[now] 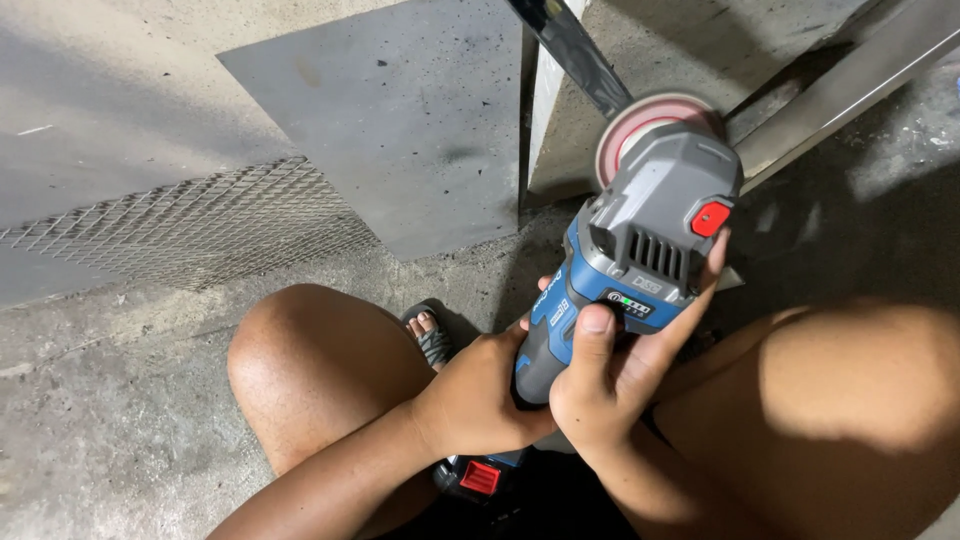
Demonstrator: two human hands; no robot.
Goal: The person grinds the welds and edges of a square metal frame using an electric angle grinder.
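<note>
Both hands — left hand (480,395), right hand (610,375) — in closed grip around blue-grey angle grinder (630,250), disc (640,125) against steel bar (575,55).

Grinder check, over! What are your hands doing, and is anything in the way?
Left hand and right hand both grip grinder. Disc at metal bar. Mesh and sheet off to the side, path open.

Matt plastic grinder (640,250) — rough concrete floor (110,440)
</note>
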